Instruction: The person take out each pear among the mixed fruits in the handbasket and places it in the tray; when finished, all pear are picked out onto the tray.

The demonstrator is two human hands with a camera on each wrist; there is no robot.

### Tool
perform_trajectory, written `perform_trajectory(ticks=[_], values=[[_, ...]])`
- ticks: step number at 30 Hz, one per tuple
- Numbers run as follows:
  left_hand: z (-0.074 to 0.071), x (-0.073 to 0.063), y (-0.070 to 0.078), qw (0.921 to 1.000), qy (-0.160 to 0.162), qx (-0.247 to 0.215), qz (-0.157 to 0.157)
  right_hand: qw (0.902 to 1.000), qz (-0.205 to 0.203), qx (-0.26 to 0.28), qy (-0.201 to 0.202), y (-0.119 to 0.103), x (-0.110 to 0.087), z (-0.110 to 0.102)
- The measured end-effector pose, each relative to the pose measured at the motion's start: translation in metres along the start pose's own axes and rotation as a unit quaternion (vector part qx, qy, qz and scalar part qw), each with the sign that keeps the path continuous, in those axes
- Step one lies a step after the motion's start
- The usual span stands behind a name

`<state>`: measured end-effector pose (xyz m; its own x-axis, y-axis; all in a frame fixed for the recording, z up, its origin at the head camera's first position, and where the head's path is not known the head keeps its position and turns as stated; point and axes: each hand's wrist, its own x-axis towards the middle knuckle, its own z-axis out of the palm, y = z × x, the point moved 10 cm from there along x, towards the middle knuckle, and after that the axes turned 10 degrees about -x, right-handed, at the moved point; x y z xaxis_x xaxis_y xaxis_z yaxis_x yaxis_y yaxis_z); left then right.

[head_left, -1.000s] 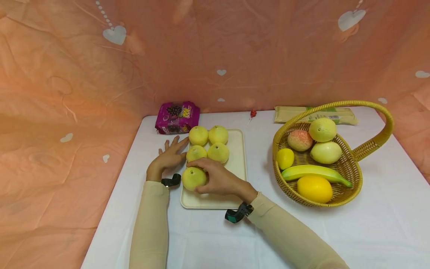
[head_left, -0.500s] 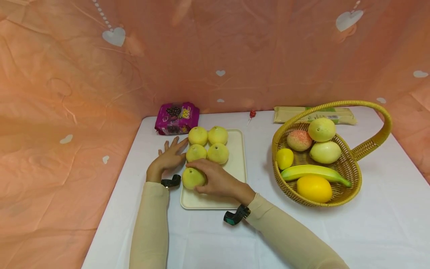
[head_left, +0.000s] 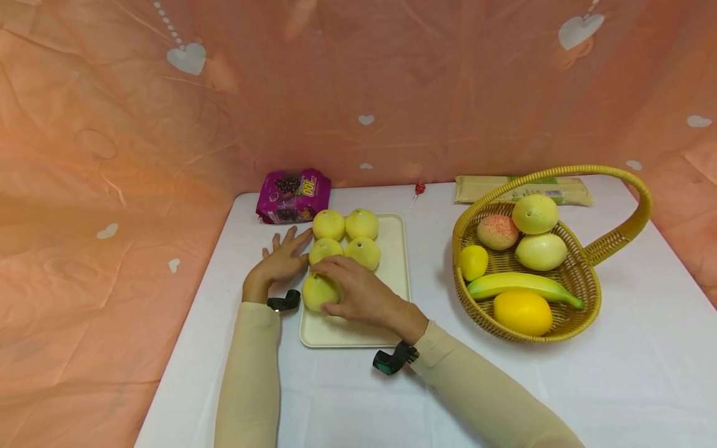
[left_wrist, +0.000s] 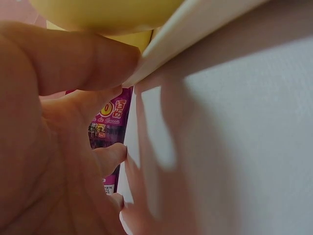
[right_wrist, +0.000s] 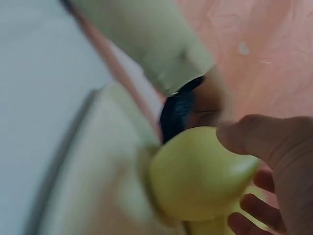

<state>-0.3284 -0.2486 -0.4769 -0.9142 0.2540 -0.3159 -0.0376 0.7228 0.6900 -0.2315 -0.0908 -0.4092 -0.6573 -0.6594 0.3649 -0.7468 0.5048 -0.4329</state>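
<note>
My right hand (head_left: 361, 291) grips a round yellow-green pear (head_left: 319, 294) at the near left of a cream tray (head_left: 358, 336). In the right wrist view the thumb lies along the top of this pear (right_wrist: 200, 174), beside its tapered end, and the other fingers curl at its far side. Several similar pears (head_left: 363, 253) stand in two rows behind it on the tray. My left hand (head_left: 280, 260) rests at the tray's left side with its fingers spread. Its thumb touches the tray's edge (left_wrist: 168, 41) in the left wrist view, just below a pear.
A wicker basket (head_left: 595, 305) with a tall handle stands at the right, holding a banana (head_left: 523, 287), a mango (head_left: 523, 312), a peach (head_left: 497, 232) and other fruit. Behind lie a purple packet (head_left: 294, 196), a red lollipop (head_left: 419, 188) and a beige packet (head_left: 577, 191).
My right hand and the pear in it have shifted slightly away from me, towards the rows behind, and the fingers now cover more of its top. My left hand has stayed in place.
</note>
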Motion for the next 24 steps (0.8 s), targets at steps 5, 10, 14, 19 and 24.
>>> perform_trajectory(ticks=[5,10,14,19,24], values=[[0.000,0.001,-0.001,1.0000,-0.002,-0.003,-0.007,0.9954,-0.019,0.094,0.004,-0.007,-0.007,-0.022],[0.000,0.002,-0.001,0.9998,-0.003,0.006,-0.017,0.9828,-0.038,0.180,-0.009,-0.013,-0.028,-0.047],[0.000,0.002,-0.001,0.9998,-0.003,0.008,-0.018,0.9773,-0.044,0.207,-0.008,-0.009,-0.051,-0.076],[0.000,0.004,-0.004,0.9997,-0.004,0.001,-0.022,0.9799,-0.025,0.198,-0.008,0.004,-0.087,-0.116],[0.000,0.004,-0.005,0.9996,-0.004,0.001,-0.027,0.9847,0.009,0.174,0.010,0.029,-0.127,-0.154]])
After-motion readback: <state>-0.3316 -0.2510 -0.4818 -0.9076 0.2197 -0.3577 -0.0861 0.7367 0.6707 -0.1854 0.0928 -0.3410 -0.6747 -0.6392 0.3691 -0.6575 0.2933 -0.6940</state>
